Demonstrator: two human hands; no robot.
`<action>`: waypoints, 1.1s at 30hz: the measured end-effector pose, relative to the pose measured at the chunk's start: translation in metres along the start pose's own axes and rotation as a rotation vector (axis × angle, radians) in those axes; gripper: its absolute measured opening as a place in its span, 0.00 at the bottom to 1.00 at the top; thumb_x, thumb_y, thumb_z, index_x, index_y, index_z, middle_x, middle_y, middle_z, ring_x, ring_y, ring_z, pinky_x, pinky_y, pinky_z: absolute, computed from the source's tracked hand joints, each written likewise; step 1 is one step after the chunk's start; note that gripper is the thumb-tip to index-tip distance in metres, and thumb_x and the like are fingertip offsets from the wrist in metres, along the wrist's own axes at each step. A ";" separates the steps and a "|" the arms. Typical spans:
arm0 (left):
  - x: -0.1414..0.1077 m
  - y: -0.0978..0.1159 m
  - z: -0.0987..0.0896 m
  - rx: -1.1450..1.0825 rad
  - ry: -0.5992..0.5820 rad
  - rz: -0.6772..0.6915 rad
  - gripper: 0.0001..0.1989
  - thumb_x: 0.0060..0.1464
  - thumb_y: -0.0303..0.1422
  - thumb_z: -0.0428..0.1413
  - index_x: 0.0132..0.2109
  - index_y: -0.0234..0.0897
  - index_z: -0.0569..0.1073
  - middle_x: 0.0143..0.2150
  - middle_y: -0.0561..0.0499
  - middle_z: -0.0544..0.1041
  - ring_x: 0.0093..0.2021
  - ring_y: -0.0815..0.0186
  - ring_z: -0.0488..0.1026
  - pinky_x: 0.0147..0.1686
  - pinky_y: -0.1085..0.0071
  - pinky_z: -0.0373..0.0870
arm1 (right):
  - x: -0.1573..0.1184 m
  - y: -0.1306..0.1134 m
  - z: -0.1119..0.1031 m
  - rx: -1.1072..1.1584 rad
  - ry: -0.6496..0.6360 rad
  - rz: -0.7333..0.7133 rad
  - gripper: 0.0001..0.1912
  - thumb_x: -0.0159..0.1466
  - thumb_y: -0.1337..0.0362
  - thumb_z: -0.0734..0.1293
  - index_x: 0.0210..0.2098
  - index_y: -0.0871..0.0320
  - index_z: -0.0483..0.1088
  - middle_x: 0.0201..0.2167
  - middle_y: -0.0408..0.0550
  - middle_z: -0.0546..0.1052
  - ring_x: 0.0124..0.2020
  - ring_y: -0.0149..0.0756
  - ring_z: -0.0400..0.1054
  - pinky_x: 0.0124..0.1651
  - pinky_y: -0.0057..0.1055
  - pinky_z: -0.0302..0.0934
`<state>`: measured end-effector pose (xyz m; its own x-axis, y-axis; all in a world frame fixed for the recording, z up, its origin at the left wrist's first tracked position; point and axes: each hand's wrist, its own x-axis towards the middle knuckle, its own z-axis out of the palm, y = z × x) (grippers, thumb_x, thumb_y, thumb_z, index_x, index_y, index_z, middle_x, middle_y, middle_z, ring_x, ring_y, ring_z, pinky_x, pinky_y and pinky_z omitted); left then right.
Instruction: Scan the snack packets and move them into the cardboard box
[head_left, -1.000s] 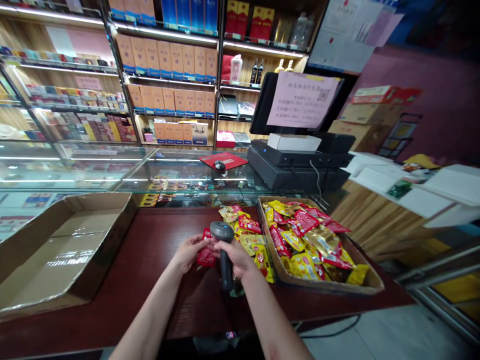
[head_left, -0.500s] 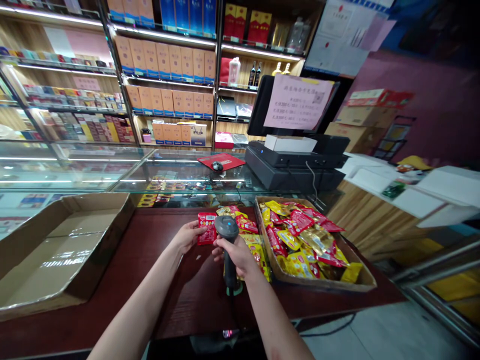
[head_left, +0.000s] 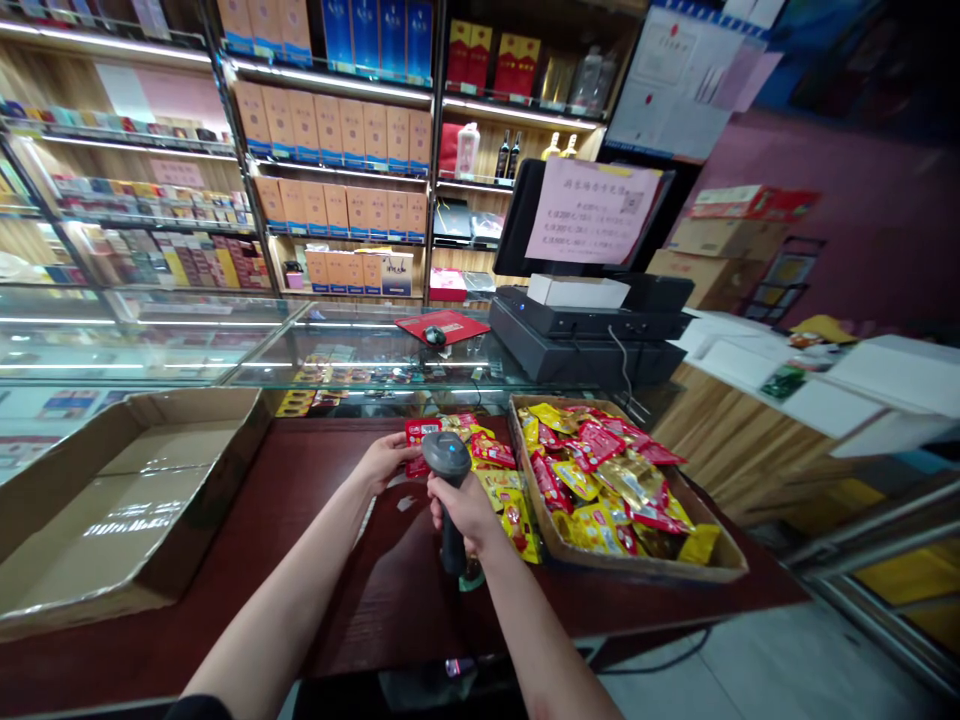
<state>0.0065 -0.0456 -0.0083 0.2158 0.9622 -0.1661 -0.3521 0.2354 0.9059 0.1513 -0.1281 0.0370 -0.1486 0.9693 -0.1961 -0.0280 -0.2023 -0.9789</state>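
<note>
- Grasps a red packet [head_left: 417,430] by its left side with the fingers of the left hand [head_left: 385,461]; cannot be told whether clear of the bench [head_left: 285,480] or touching.
- Clenches the fingers of the right hand [head_left: 466,508] around the dark handle of a scanner [head_left: 446,455], held with its head up and partly hiding the red packet.
- Lists loose packets [head_left: 492,451], red and yellow, on the bench, right of the scanner and just beside the filled carton [head_left: 637,568].
- Notes the filled carton at right, heaped with red, yellow and gold packets.
- Records an open carton [head_left: 161,480] at left, near side.
- Observes, at the far side, a mouse [head_left: 435,336] on a red mat [head_left: 469,325], upon a glass counter [head_left: 262,350].
- Locates a monitor [head_left: 516,225] farther right, bearing a pink sheet [head_left: 589,212].
</note>
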 end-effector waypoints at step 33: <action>0.068 0.064 0.262 -0.068 -0.513 -0.591 0.41 0.51 0.60 0.34 0.49 0.27 0.68 0.45 0.31 0.73 0.49 0.49 0.70 0.44 0.55 0.68 | -0.031 -0.113 -0.252 0.560 0.306 0.062 0.08 0.54 0.75 0.61 0.32 0.62 0.67 0.28 0.50 0.77 0.31 0.33 0.74 0.40 0.33 0.68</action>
<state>0.2376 -0.0012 0.1406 0.7726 0.4953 -0.3973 -0.0993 0.7123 0.6948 0.4086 -0.1002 0.1398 0.1198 0.9329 -0.3397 -0.5527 -0.2216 -0.8034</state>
